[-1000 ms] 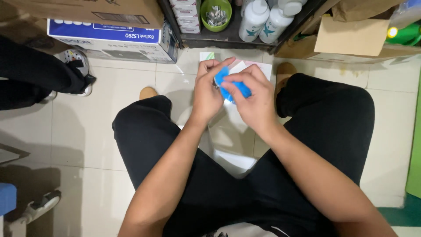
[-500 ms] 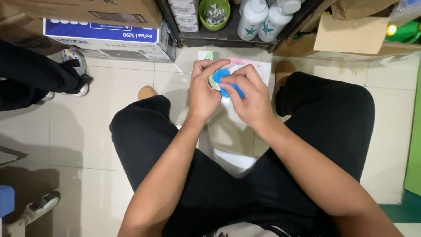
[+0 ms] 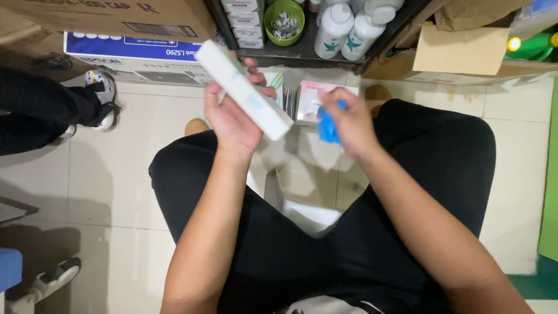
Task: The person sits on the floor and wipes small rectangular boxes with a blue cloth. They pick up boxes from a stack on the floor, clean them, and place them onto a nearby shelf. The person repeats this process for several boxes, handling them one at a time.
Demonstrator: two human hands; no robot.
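Hands now apart: left hand (image 3: 232,119) has lifted a long white box (image 3: 244,88) clear, right hand (image 3: 349,125) clutching the blue piece (image 3: 328,128).

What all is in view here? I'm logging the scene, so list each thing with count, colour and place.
long flat box: one, white with pale markings, held up in the left hand
small blue thing: one, blue, gripped in the right hand
white bottles: at least three, white, on the dark shelf at top
green bowl: one, green, holding small metal bits, on the same shelf
cardboard boxes: several, brown, at top right and top left
printer carton: one, blue and white, on the floor at top left
pink packet: one, on the floor by the shelf
another person's leg: one, black trousers, far left
left hand: one
right hand: one
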